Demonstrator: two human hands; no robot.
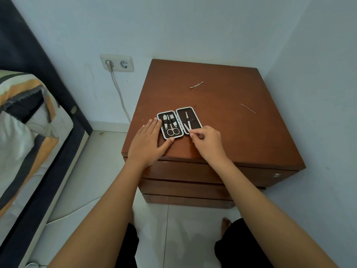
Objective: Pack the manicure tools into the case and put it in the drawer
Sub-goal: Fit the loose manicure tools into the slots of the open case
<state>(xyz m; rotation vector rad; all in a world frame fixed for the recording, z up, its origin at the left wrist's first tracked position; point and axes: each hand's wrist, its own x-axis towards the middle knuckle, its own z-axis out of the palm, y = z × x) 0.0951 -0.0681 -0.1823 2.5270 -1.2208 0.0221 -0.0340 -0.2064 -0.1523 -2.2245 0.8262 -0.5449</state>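
Note:
The manicure case lies open flat on the brown nightstand, near its front left. Its left half holds small scissors and clippers under straps; its right half holds tweezers. My left hand rests flat against the case's left edge, fingers spread, thumb at its front corner. At the lower end of the tweezers, by the right half's front corner, the fingertips of my right hand are pinched together. Two loose tools lie further back: a flat cuticle pusher and a thin pointed pick.
The nightstand stands in a wall corner with three shut drawers below its top; a small knob shows at the right. A bed lies to the left. A wall socket with a plugged cable sits behind. My feet are on the tiled floor.

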